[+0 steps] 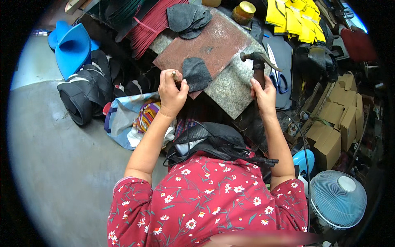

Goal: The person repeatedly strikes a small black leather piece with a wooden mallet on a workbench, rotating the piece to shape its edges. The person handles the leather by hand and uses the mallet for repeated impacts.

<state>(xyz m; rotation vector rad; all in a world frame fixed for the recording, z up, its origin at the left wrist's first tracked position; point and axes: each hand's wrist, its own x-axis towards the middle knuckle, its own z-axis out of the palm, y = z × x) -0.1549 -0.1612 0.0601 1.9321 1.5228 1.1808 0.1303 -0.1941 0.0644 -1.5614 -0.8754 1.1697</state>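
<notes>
My right hand (265,96) is wrapped round the dark handle of a hammer (258,59), held upright with its metal head at the top, over the right edge of the stone slab (232,90). In my closed left hand (170,92) is a short rod-like tool (176,75); only its blunt, worn end shows above the fingers. Beside that hand a black textured leather piece (196,74) lies at the near corner of a reddish-brown board (214,43), which rests on the slab. My left thumb is close to the leather's left edge; I cannot tell whether they touch.
Black cut pieces (187,18) are stacked on the board's far edge, beside bundled red strips (150,26). Blue-handled scissors (277,74) lie right of the slab, below yellow pieces (294,18). A fan (338,199) and cardboard boxes (335,119) stand at right; a cloth-filled bag (123,123) sits left.
</notes>
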